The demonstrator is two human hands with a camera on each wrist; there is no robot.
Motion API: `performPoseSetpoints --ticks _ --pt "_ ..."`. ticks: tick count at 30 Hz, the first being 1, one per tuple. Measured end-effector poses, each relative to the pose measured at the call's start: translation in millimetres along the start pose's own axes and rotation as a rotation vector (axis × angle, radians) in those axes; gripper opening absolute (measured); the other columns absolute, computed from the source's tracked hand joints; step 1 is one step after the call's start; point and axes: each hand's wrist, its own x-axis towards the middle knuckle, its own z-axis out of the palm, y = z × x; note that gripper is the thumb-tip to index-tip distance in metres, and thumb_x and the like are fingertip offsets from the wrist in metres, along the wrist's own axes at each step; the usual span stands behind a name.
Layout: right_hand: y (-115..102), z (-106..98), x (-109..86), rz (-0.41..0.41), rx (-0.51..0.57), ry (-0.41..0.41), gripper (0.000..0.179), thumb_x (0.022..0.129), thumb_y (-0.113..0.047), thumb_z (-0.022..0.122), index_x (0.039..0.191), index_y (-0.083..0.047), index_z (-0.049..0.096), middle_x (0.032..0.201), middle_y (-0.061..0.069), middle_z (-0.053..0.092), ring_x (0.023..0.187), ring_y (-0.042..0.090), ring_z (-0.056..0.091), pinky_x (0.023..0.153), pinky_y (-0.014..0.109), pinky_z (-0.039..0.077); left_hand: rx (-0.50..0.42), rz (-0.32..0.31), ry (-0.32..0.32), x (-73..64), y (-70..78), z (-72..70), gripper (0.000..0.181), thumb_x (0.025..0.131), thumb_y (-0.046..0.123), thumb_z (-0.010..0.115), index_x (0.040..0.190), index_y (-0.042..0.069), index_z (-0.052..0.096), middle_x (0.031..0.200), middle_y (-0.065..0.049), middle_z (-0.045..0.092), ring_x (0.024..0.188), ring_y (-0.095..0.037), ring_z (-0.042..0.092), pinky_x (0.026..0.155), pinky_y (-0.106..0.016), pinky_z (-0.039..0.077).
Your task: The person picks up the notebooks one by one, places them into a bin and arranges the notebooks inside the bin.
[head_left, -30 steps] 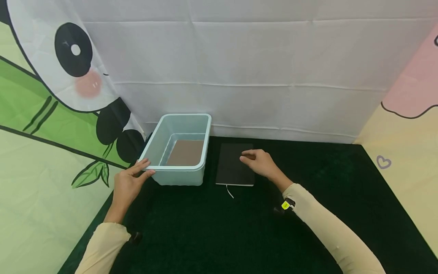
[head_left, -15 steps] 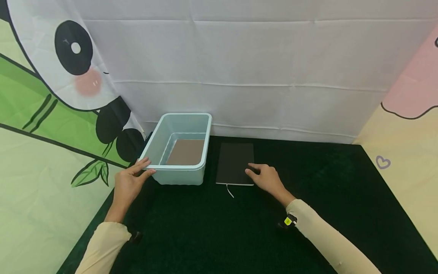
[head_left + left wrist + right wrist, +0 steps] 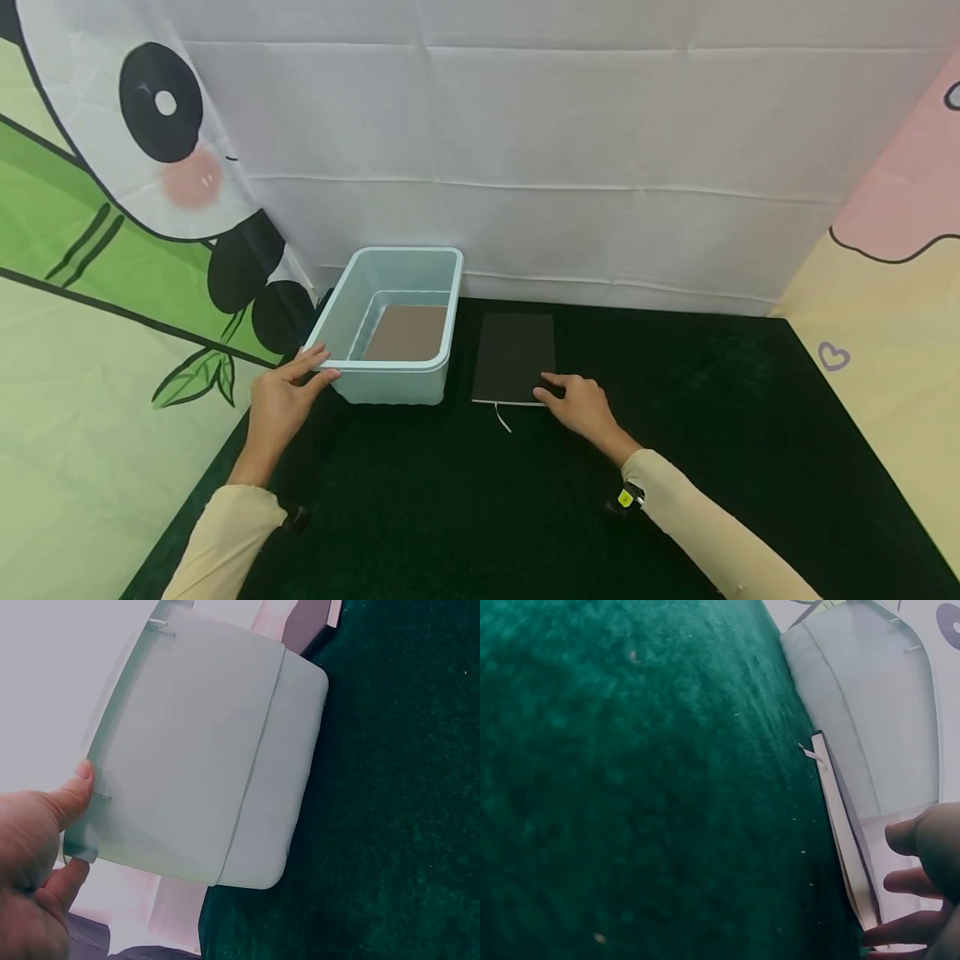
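A pale blue plastic bin point(image 3: 397, 383) stands at the back of the table, left of centre. My left hand point(image 3: 281, 412) grips the near-left corner of its rim, thumb and fingers on either side in the left wrist view. To the bin's right lies a closed black notebook point(image 3: 510, 354) with a white ribbon bookmark point(image 3: 503, 418) trailing from its near edge. Over the near-right corner of the notebook is my right hand point(image 3: 585, 408), fingers spread and loosely bent in the right wrist view. Whether its fingertips touch the cover I cannot tell.
A flat brown area point(image 3: 405, 333) shows on the bin's floor. Dark green cloth point(image 3: 450, 500) covers the table. Behind it hangs a white curtain point(image 3: 562, 167), with printed cartoon cloth point(image 3: 75, 417) at the left side.
My right hand has come nearer to me, from over the notebook's upper right side down to its near-right corner. My left hand and the bin stay in place.
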Motion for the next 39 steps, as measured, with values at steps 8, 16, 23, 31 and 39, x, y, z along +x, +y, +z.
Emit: performPoseSetpoints --ticks 8,16,23,31,39 --pt "2 7 0.0 -0.055 -0.072 0.043 0.051 0.098 -0.039 0.069 0.139 -0.011 0.064 0.142 0.019 0.060 0.122 0.036 0.060 0.103 0.054 0.048 -0.008 0.005 -0.002 0.0 0.5 0.2 0.044 0.092 0.027 0.078 0.130 0.005 0.070 0.138 -0.007 0.064 0.137 -0.032 0.051 0.106 -0.058 0.042" --pt "-3 12 -0.1 -0.002 -0.057 0.092 0.055 0.094 -0.042 0.073 0.137 -0.010 0.065 0.139 0.022 0.062 0.128 0.042 0.053 0.107 0.061 0.041 0.007 0.008 0.006 1.1 -1.3 1.5 0.044 0.092 0.027 0.078 0.129 0.004 0.070 0.138 -0.009 0.065 0.136 -0.033 0.052 0.105 -0.056 0.043" --pt "-7 15 2.1 0.055 -0.068 0.117 0.058 0.089 -0.046 0.078 0.136 -0.013 0.066 0.135 0.017 0.065 0.106 0.031 0.057 0.087 0.047 0.050 0.010 0.010 0.007 0.3 -3.0 0.5 0.044 0.092 0.027 0.078 0.129 0.004 0.070 0.137 -0.008 0.065 0.137 -0.033 0.052 0.106 -0.057 0.042" --pt "-10 17 1.3 0.063 -0.085 0.125 0.065 0.090 -0.047 0.077 0.141 -0.011 0.062 0.140 0.021 0.061 0.109 0.034 0.056 0.087 0.048 0.050 0.000 0.012 0.009 0.9 -3.5 1.9 0.045 0.091 0.027 0.078 0.128 0.002 0.071 0.137 -0.011 0.065 0.137 -0.037 0.050 0.107 -0.059 0.041" --pt "-14 22 2.8 0.067 -0.007 0.171 0.058 0.087 -0.035 0.083 0.136 -0.007 0.066 0.140 0.023 0.061 0.110 0.035 0.059 0.095 0.053 0.048 0.001 0.015 0.014 0.4 -2.8 1.2 0.044 0.091 0.025 0.079 0.127 0.002 0.071 0.136 -0.011 0.065 0.138 -0.036 0.050 0.107 -0.058 0.042"
